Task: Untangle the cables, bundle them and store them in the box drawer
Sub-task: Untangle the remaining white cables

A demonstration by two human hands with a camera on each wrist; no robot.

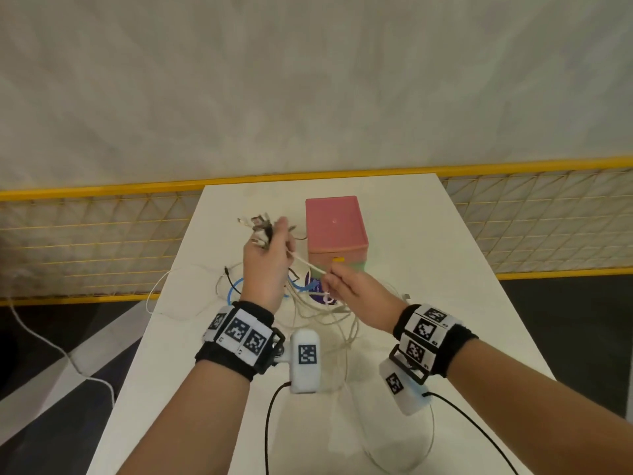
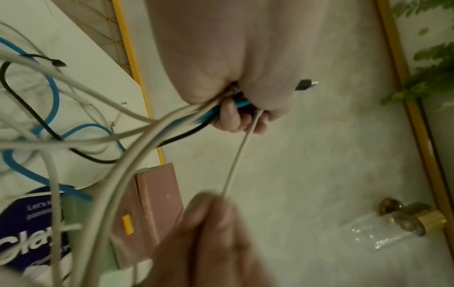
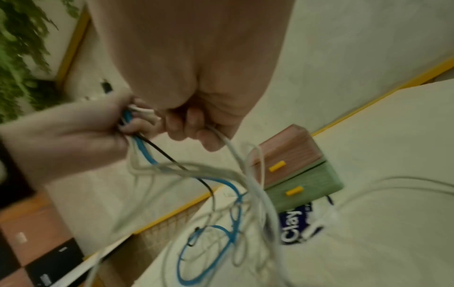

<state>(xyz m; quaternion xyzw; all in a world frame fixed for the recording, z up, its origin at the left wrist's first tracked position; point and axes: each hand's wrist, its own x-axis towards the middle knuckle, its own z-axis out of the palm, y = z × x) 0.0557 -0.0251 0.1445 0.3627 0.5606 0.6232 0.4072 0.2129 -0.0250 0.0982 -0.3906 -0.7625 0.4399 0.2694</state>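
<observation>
Cables (image 1: 318, 310) hang in a loose tangle just in front of the box drawer (image 1: 336, 231), their plug ends gathered in the left hand's (image 1: 269, 265) closed grip, likely to anchor them. The right hand (image 1: 356, 293) pinches one white cable (image 1: 308, 264) taut between the hands, probably to draw it free.

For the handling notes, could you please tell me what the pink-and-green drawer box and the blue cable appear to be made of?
Pink-and-green drawer box: probably matte moulded plastic, judging by its flat uniform colour, rounded edges and dull sheen. Blue cable: flexible rubbery or plastic sheathing; it bends in smooth loose loops.
</observation>
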